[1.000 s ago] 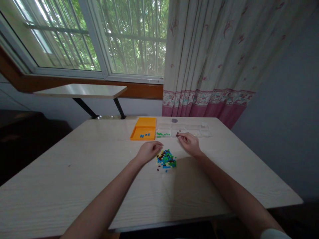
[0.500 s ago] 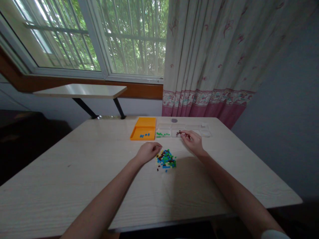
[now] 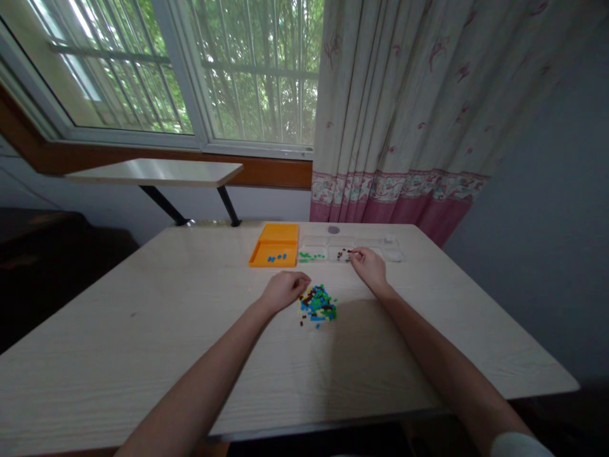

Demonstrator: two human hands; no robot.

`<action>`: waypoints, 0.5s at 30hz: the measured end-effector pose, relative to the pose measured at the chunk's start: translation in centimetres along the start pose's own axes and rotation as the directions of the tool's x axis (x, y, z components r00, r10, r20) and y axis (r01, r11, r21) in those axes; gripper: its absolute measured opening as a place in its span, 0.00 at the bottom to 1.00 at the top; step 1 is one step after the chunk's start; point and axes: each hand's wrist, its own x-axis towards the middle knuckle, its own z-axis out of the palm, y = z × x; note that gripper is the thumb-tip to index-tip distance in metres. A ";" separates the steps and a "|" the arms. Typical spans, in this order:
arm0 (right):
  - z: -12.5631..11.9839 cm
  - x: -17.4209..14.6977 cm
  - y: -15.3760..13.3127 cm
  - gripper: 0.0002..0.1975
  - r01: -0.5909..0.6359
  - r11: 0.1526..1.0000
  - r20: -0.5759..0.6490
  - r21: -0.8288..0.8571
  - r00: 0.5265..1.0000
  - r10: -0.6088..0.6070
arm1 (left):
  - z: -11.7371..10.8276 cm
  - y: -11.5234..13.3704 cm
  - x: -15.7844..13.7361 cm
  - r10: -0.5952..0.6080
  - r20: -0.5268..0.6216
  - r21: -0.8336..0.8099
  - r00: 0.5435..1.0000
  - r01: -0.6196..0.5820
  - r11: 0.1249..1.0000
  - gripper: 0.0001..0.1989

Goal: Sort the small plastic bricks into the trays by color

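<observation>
A heap of tiny toy building bricks (image 3: 318, 304) in blue, green, brown and yellow lies on the table. My left hand (image 3: 284, 289) rests at its upper left edge, fingers curled together; whatever they may hold is hidden. Farther off, my right hand (image 3: 371, 269) is over a clear divided tray (image 3: 328, 240), thumb and fingers pinched at a small brown brick (image 3: 351, 252). A few brown bricks (image 3: 339, 255) lie in the compartment by its fingertips. Green bricks (image 3: 311, 256) are in the compartment to the left.
An open orange box (image 3: 280, 233) with several blue bricks (image 3: 276, 258) stands left of the tray. Behind the tray is a grey round spot (image 3: 333, 230) on the table (image 3: 190, 330). A raised shelf (image 3: 162, 171) stands at the back left, below the window; a curtain (image 3: 380, 127) hangs behind.
My right hand has shifted slightly to the right over the tray, and more of the brown bricks there show. My left hand stays beside the heap.
</observation>
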 end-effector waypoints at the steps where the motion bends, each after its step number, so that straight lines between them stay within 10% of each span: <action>1: 0.1 0.0 0.1 0.11 -0.008 1.000 0.013 -0.014 1.000 0.008 | 0.0 0.0 0.0 0.001 -0.001 0.002 1.000 -0.001 1.000 0.15; 9: -0.8 -0.9 -1.0 0.10 0.204 0.950 0.203 0.238 0.946 -0.254 | -0.3 0.1 -0.1 0.010 -0.018 0.012 1.000 -0.010 1.000 0.15; 15: -2.0 -1.5 -2.0 0.15 0.116 0.888 0.684 0.445 0.596 -0.421 | -0.4 0.1 -0.2 0.022 -0.029 0.017 0.999 -0.022 1.000 0.15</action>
